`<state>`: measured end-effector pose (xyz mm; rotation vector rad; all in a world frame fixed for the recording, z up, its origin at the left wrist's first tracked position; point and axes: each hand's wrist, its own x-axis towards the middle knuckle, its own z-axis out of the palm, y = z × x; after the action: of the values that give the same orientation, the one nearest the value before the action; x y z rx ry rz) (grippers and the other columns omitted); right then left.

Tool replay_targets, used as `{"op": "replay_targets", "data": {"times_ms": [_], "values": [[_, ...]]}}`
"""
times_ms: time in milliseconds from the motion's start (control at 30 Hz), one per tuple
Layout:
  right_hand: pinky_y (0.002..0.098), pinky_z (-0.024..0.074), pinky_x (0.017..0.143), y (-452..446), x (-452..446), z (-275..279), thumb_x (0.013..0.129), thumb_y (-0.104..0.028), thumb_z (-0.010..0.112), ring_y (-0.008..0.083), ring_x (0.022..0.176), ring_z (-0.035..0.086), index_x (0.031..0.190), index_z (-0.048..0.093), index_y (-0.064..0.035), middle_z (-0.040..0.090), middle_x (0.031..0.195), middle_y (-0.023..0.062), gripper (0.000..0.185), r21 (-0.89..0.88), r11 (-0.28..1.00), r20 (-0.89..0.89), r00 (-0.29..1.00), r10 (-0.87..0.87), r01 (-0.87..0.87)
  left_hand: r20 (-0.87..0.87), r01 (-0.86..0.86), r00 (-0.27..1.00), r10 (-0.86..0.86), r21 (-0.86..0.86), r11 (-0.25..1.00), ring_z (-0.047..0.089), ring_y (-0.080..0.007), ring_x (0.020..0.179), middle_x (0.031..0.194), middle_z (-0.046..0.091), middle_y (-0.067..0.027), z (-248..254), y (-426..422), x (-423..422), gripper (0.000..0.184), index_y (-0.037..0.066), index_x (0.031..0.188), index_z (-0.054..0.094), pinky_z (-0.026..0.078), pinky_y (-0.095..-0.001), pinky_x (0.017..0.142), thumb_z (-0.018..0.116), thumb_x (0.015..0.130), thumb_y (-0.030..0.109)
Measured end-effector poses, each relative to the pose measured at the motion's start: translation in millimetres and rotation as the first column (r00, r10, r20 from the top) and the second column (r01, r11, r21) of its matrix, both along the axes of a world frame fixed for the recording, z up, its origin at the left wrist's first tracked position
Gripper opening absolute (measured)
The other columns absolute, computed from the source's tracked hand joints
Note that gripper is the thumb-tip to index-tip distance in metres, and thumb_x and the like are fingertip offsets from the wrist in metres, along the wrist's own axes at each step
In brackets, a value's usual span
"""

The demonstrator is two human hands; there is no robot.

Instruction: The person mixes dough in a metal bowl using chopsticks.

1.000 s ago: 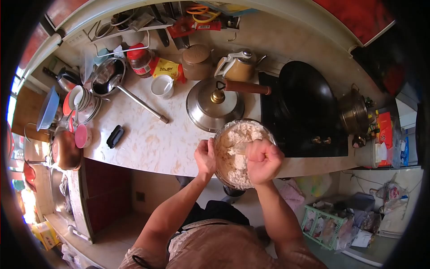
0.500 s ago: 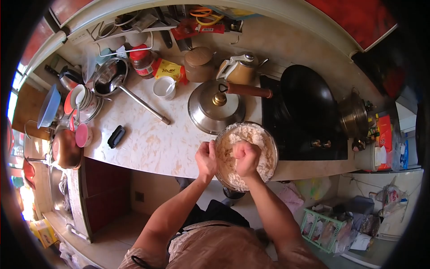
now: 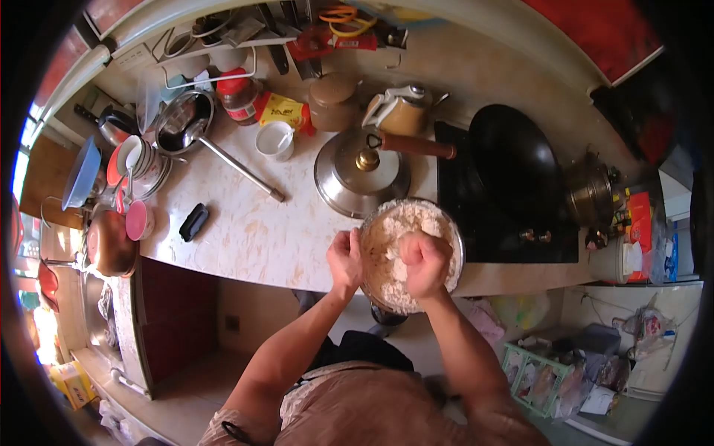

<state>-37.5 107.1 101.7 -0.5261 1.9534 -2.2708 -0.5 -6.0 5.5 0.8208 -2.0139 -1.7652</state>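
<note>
A metal bowl [image 3: 455,276] of crumbly, pale floury dough [image 3: 390,279] sits at the counter's front edge, beside the black stove. My left hand [image 3: 346,258] grips the bowl's left rim, thumb up. Over the dough, my right hand [image 3: 425,260] is closed in a fist; what it holds is hidden beneath and inside the fingers. Just behind the bowl lies a round steel lid [image 3: 346,178] with a brass knob. A wooden-handled tool [image 3: 416,146] extends above this lid toward the stove.
A wok [image 3: 513,160] rests on the stove [image 3: 476,238]. On the counter [image 3: 245,230] are a long-handled ladle [image 3: 242,173], a white cup [image 3: 275,141] and a black object [image 3: 194,222]. A kettle [image 3: 405,111] and jars stand along the wall; stacked bowls [image 3: 149,167] are at left.
My right fist moved left over the dough, then slightly back to the right. My left hand stays at the bowl's left rim. The whole view has shifted slightly.
</note>
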Motion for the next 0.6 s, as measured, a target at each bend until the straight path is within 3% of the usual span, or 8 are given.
{"op": "replay_targets", "data": {"times_ms": [100,167,233,267,300,367,500,600], "values": [[0.0280,0.0191,0.045,3,-6,-19,0.089,-0.030,0.036,0.0105,0.045,0.025,0.054,0.026,-0.0079,0.027,0.049,0.0002,0.043,-0.074,0.997,0.099,0.995,-0.013,0.021,-0.040,-0.012,0.999,0.017,0.118,0.993,0.049,-0.0107,0.061,0.064,0.058,-0.0086,-4,2,-2,0.030,-0.005,0.077,0.057,0.043,-0.0284,0.059,0.052,0.093,0.020],[0.0277,0.0168,0.046,3,-2,-14,0.089,-0.030,0.038,0.0096,0.046,0.021,0.054,0.025,-0.0107,0.024,0.050,-0.0017,0.043,-0.158,0.986,0.189,0.982,-0.022,0.052,-0.001,-0.001,1.000,0.001,0.055,0.999,0.049,-0.0102,0.062,0.065,0.058,-0.0083,-1,2,4,0.030,-0.005,0.078,0.057,0.044,-0.0276,0.060,0.052,0.093,0.020],[0.0282,0.0174,0.046,-1,2,30,0.089,-0.033,0.038,0.0108,0.045,0.021,0.053,0.024,-0.0105,0.023,0.050,-0.0017,0.045,-0.233,0.968,0.075,0.991,0.113,-0.093,-0.015,-0.016,1.000,0.018,0.117,0.993,0.049,-0.0099,0.062,0.065,0.058,-0.0075,-6,2,-2,0.030,-0.005,0.079,0.057,0.044,-0.0271,0.060,0.052,0.093,0.021],[0.0291,0.0183,0.046,-1,1,35,0.089,-0.034,0.037,0.0121,0.044,0.023,0.052,0.024,-0.0095,0.025,0.048,-0.0001,0.046,-0.176,0.975,-0.096,0.988,0.122,-0.137,0.001,-0.015,1.000,0.015,0.122,0.992,0.049,-0.0099,0.062,0.065,0.058,-0.0075,-8,4,1,0.030,-0.005,0.079,0.057,0.044,-0.0271,0.060,0.052,0.093,0.021],[0.0291,0.0183,0.046,-1,3,17,0.089,-0.034,0.037,0.0121,0.044,0.023,0.052,0.024,-0.0095,0.025,0.048,-0.0001,0.046,-0.174,0.976,-0.082,0.990,0.116,-0.129,-0.023,-0.020,0.999,0.023,0.134,0.991,0.049,-0.0098,0.062,0.065,0.058,-0.0074,-9,5,2,0.031,-0.005,0.078,0.057,0.043,-0.0270,0.059,0.052,0.093,0.021],[0.0296,0.0185,0.045,-4,-4,-29,0.088,-0.033,0.038,0.0123,0.044,0.024,0.052,0.025,-0.0078,0.026,0.047,0.0015,0.046,0.098,0.977,-0.176,0.963,0.205,-0.190,-0.066,-0.023,0.997,0.033,0.141,0.990,0.049,-0.0097,0.062,0.065,0.058,-0.0072,-6,4,-2,0.031,-0.005,0.078,0.057,0.043,-0.0269,0.059,0.052,0.093,0.021],[0.0329,0.0247,0.044,8,-12,1,0.083,-0.028,0.035,0.0192,0.041,0.034,0.052,0.032,-0.0054,0.031,0.047,0.0057,0.038,0.068,0.953,-0.040,0.954,0.297,-0.294,0.017,0.003,1.000,-0.005,0.079,0.997,0.046,-0.0097,0.060,0.064,0.056,-0.0063,-1,0,2,0.031,-0.005,0.078,0.057,0.042,-0.0274,0.057,0.053,0.093,0.021],[0.0309,0.0213,0.044,7,-7,21,0.084,-0.028,0.037,0.0157,0.042,0.028,0.051,0.027,-0.0065,0.029,0.047,0.0038,0.040,-0.005,0.940,-0.051,0.939,0.341,-0.341,-0.032,-0.022,0.999,0.026,0.126,0.992,0.044,-0.0099,0.059,0.062,0.055,-0.0056,-8,6,-1,0.031,-0.005,0.077,0.056,0.041,-0.0278,0.056,0.053,0.093,0.021]]}}
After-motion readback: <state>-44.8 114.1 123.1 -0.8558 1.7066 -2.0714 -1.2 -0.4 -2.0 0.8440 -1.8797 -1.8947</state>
